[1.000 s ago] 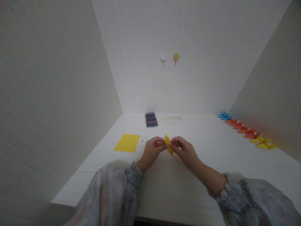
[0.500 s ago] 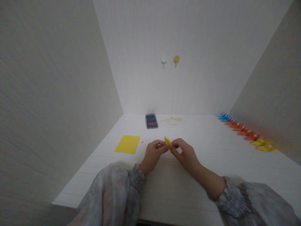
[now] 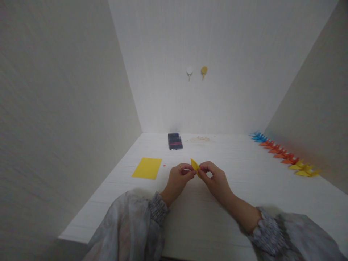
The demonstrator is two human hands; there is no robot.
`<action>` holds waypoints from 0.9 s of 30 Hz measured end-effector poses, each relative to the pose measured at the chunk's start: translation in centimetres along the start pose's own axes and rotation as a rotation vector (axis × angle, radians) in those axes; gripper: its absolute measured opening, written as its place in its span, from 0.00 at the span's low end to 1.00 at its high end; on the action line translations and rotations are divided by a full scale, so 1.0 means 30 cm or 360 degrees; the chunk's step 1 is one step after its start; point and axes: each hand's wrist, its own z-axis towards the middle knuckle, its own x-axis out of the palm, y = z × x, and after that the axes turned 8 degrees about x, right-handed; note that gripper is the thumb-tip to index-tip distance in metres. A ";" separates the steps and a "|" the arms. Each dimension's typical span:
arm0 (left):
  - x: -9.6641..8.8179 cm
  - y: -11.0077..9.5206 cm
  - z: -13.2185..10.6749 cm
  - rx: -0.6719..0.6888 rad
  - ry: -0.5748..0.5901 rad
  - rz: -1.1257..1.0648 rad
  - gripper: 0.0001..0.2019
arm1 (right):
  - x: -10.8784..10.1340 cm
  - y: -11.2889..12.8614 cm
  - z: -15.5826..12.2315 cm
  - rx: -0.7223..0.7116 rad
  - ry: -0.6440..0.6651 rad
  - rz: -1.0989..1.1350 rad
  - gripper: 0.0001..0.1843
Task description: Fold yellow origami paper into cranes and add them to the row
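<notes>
A small folded yellow paper piece (image 3: 194,165) is held just above the white table (image 3: 206,217), pinched from both sides. My left hand (image 3: 178,179) grips its left side with thumb and fingertips pressed together; a ring shows on one finger. My right hand (image 3: 214,177) pinches its right side, fingers curled. Much of the paper is hidden between my fingers; only its pointed upper tip shows.
A flat yellow paper sheet (image 3: 147,168) lies to the left. A dark blurred box (image 3: 174,141) stands at the back. Folded paper shapes line the right edge: blue (image 3: 258,137), orange (image 3: 278,152), yellow (image 3: 303,169). Two hooks (image 3: 196,71) hang on the back wall.
The lower tip of the yellow piece, visible a second ago, is now tucked between my fingers. Both hands have closed in slightly on the paper.
</notes>
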 end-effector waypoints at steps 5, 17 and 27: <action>-0.006 0.014 0.008 -0.0048 -0.0093 0.0099 0.09 | 0.010 -0.004 0.000 -0.0162 0.0062 0.0064 0.04; 0.017 -0.006 -0.004 -0.0032 -0.0052 -0.0017 0.08 | 0.014 -0.004 -0.008 -0.0001 -0.0024 -0.0079 0.03; 0.008 0.012 -0.001 0.0004 -0.0076 0.0066 0.07 | 0.009 -0.017 -0.005 0.0026 0.0067 -0.0227 0.04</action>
